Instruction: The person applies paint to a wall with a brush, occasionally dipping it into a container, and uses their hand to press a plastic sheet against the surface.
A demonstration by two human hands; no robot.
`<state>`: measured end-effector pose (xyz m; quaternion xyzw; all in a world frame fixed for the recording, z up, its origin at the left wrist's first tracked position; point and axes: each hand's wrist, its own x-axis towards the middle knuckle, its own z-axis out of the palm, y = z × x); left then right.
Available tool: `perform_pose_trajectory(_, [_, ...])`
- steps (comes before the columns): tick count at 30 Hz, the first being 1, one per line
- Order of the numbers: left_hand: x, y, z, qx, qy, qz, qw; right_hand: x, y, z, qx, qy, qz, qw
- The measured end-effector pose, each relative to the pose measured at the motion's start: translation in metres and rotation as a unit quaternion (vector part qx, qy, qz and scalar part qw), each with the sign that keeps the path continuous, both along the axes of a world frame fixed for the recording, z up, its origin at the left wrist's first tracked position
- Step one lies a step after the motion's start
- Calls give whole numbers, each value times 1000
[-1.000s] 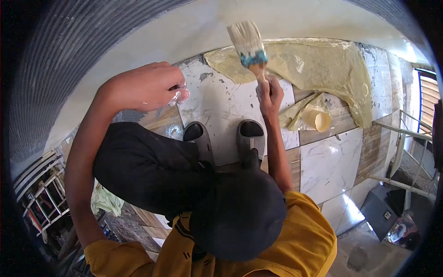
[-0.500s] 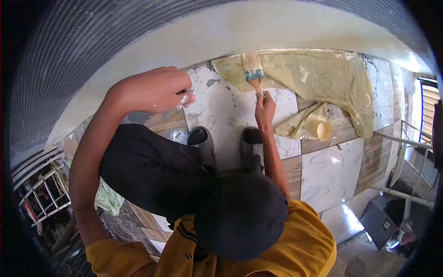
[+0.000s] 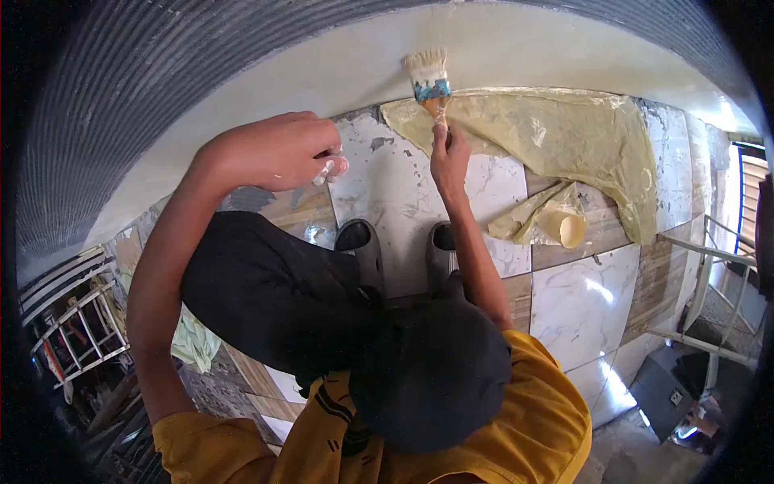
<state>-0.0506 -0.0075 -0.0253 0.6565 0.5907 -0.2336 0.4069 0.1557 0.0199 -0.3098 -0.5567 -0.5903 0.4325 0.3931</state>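
Observation:
A wide paintbrush with a wooden handle and a teal-and-white smeared band is held in my right hand, its bristles against the pale wall. My left hand is raised at the left, fingers curled in, white smears on the fingertips; whether it holds anything is hidden. Below the wall, a yellowish translucent sheet lies crumpled on the tiled floor. On a fold of that sheet sits a small cream cup.
My dark shoes stand on the tiles. A metal rack is at the left, near a pale green cloth. At the right are a white metal frame and a dark box. Ridged grey material arches above the wall.
My right hand has moved the brush up and slightly left, from the sheet's edge onto the wall. My left hand stays nearly in place.

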Motion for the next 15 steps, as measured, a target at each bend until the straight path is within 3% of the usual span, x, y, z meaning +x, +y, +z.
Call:
perform_pose_trajectory(4, [-3, -4, -3, 11, 5, -1, 1000, 29, -33, -59, -59, -85, 5, 995])
perform_pose_trajectory(5, [-3, -4, -2, 15, -8, -10, 1000, 42, -46, -57, -145, -55, 5, 988])
perform_pose_trajectory(9, [-12, -2, -12, 34, -80, -33, 996, 103, -113, -10, -86, -22, -63, 994])
perform_pose_trajectory(10, [-9, -3, -15, 35, -44, -22, 998, 129, -130, -2, -97, -9, -61, 993])
perform_pose_trajectory(12, [-7, -3, -18, 24, -17, -5, 1000, 171, -150, 40, -69, -40, -130, 988])
perform_pose_trajectory(14, [-1, 0, -20, 3, -32, -9, 999, 230, -175, 44, -41, -146, -170, 974])
perform_pose_trajectory(15, [3, 0, -20, 18, -32, 11, 999, 254, -185, 54, -79, -173, -206, 960])
